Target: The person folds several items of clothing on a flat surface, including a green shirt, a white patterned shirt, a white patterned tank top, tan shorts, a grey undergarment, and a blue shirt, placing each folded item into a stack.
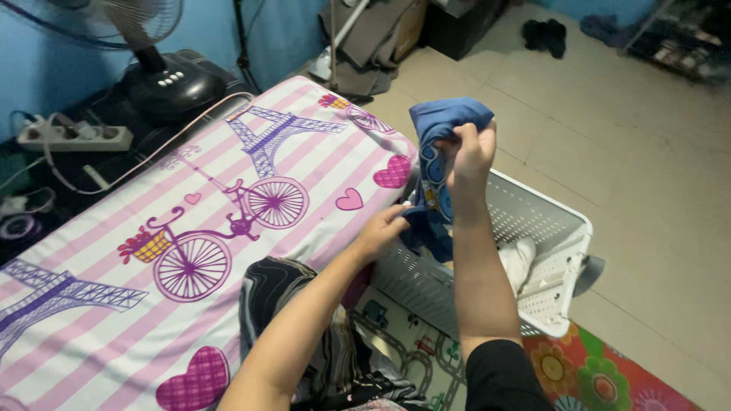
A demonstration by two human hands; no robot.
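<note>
Far left of both grips: fan base (pixel 173 85) and power strip (pixel 72 137) on the floor past the bed (pixel 114 320) with its striped pink sheet. Just left of the left grip: dark striped garment (pixel 274 293) at the bed edge. Left hand (pixel 381 228) pinched shut on the lower hem of the blue cloth (pixel 438 164). Right hand (pixel 468 156), above it, fisted on the top edge, so the cloth hangs taut between the two grips. Below and right of them: white perforated basket (pixel 548 228), something white inside. Looks like step = cloth lifted clear of the basket, being straightened. Next move likely calls for spreading the grips apart, keeping the pinch firm on both edges
</note>
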